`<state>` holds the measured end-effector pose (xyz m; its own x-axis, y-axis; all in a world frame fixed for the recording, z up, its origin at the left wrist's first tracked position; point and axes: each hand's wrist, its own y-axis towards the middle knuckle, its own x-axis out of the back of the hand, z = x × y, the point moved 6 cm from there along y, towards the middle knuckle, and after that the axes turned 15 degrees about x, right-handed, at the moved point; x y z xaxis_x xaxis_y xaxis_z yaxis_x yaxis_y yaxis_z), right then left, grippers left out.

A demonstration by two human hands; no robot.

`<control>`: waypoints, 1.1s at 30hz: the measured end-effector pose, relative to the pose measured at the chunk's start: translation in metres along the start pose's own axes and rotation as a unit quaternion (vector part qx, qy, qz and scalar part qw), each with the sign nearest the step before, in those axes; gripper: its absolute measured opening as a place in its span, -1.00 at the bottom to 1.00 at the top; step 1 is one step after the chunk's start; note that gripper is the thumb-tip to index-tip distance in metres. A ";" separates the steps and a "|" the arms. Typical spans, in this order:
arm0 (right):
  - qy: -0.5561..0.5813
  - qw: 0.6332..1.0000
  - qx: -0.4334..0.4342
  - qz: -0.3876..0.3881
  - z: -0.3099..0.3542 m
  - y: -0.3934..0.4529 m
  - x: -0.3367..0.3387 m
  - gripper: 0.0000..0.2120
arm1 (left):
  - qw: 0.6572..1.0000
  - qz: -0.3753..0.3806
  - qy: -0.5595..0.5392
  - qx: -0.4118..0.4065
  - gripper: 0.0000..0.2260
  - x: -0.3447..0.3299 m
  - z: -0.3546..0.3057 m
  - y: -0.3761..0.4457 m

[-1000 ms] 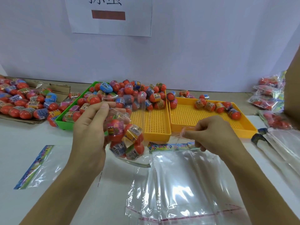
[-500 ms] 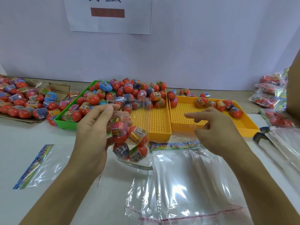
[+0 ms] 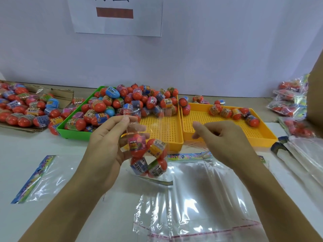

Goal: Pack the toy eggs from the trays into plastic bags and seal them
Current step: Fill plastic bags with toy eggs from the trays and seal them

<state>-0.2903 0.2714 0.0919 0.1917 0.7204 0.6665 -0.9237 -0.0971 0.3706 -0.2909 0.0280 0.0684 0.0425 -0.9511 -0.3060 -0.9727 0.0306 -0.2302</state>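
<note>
Clear plastic bag (image 3: 148, 137) holding four red toy eggs (image 3: 148, 154), pinched at its top by left hand (image 3: 106, 142); right hand (image 3: 222, 137), fingers loosely curled, holds nothing above desk (image 3: 70, 172).

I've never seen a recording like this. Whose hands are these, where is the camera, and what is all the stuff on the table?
No machine here: a person wears a camera on the head, looking down at their own hands. The left hand holds up a clear bag of toy eggs by its top. The right hand is curled beside it; whether it pinches anything is hard to tell. On the table sit a green tray heaped with eggs, two yellow trays, nearly bare, empty bags in front, and filled bags at far right.
</note>
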 end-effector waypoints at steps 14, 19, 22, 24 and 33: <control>0.066 0.995 0.039 -0.062 0.013 0.001 0.004 -0.90 | 0.999 0.024 -0.013 0.018 -0.82 -0.003 0.002 0.000; 0.038 0.995 0.055 -0.068 0.016 -0.002 0.001 -0.71 | 0.998 0.047 -0.024 0.037 -0.83 -0.006 0.004 0.000; -0.032 0.997 0.058 -0.025 0.014 -0.001 0.002 -0.67 | 0.998 0.042 -0.021 0.040 -0.81 -0.006 0.005 0.000; -0.046 0.993 0.094 -0.050 0.019 -0.002 0.006 -0.53 | 0.998 0.041 -0.020 0.041 -0.82 -0.006 0.005 0.000; 0.203 0.973 0.073 0.076 0.037 -0.008 -0.019 -0.67 | 0.997 0.064 -0.025 0.045 -0.72 -0.010 0.004 -0.003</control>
<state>-0.2743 0.2330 0.0998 -0.1185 0.8992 0.4212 -0.8681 -0.2997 0.3957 -0.2880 0.0382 0.0684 -0.0668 -0.9208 -0.3842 -0.9463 0.1805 -0.2682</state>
